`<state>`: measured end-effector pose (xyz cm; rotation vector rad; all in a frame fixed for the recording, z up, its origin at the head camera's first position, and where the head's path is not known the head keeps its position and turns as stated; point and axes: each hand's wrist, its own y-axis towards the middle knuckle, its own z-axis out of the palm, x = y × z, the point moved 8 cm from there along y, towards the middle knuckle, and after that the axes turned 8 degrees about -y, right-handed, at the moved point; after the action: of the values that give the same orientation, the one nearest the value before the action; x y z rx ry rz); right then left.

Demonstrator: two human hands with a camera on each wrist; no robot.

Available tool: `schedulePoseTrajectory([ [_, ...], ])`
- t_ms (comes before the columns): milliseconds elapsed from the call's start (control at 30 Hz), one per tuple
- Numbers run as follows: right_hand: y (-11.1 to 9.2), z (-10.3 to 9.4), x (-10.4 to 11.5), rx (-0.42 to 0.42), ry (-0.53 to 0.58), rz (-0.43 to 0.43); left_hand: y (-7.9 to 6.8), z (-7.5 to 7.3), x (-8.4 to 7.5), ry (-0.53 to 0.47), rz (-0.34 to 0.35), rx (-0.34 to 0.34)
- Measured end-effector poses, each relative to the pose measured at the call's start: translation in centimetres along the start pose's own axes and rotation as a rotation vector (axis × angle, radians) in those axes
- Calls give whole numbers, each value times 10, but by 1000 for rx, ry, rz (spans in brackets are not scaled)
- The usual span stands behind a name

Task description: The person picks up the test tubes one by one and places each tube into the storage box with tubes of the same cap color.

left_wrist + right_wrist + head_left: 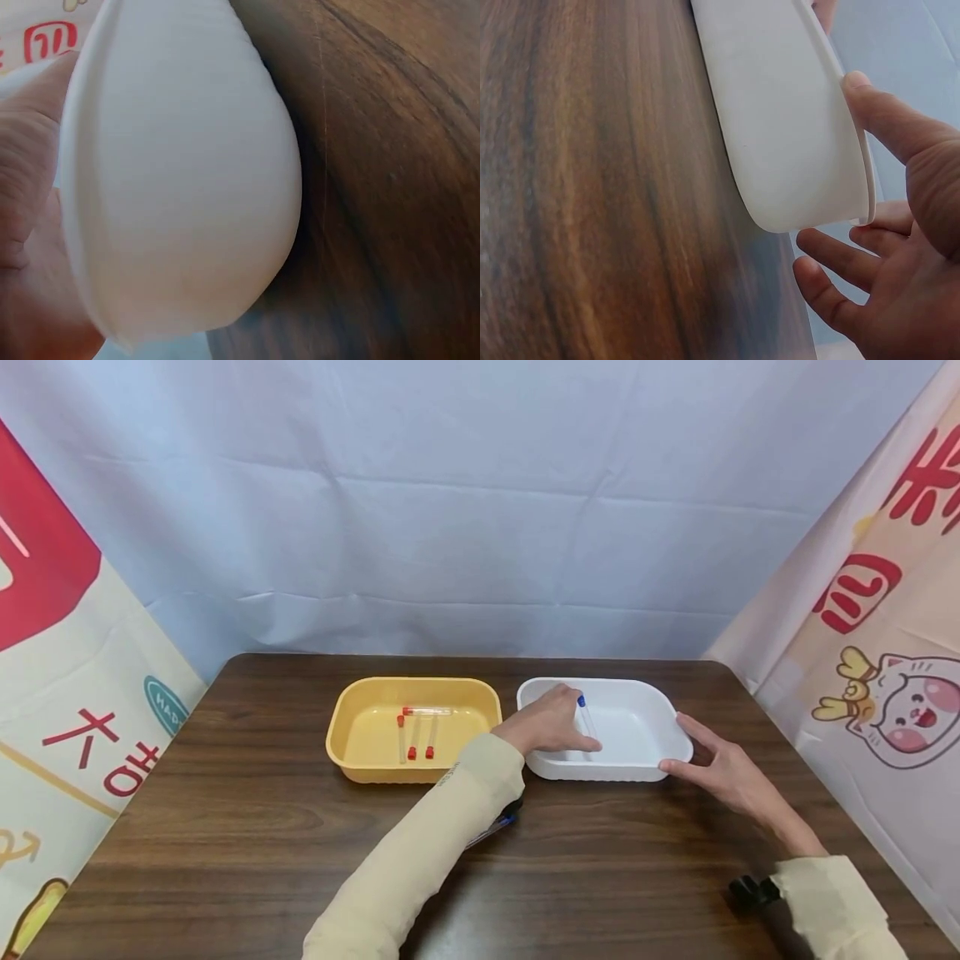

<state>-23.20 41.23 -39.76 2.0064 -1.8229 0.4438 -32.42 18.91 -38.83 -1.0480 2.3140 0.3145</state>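
My left hand [553,722] reaches over the near left part of the white basin [637,770]. Beside its fingers and thumb lies a clear tube with a blue cap [581,701]; whether the hand pinches it, I cannot tell. The left wrist view shows the basin's outer wall [180,172] and part of the hand, its fingertips hidden. At the basin's right end is my right hand [723,770], thumb [857,81] at the rim and extended fingers against the end wall. Several red-capped clear tubes [430,752] lie in the yellow basin [412,773].
Partly covered by the left sleeve [420,835], blue-capped tubes [491,832] lie on the brown wooden table [247,827]. A pale curtain [480,527] hangs behind, with printed cloths on both sides. Black wrist gear [752,893] sits at the right cuff.
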Motion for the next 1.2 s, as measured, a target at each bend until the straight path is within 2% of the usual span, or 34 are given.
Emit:
schedulePoseTrajectory([
  [433,1,1,1,21,-5,6,16,15,-2,88,-39,-1],
  [1200,0,1,0,16,-16,1,18,20,1,93,-90,-11],
])
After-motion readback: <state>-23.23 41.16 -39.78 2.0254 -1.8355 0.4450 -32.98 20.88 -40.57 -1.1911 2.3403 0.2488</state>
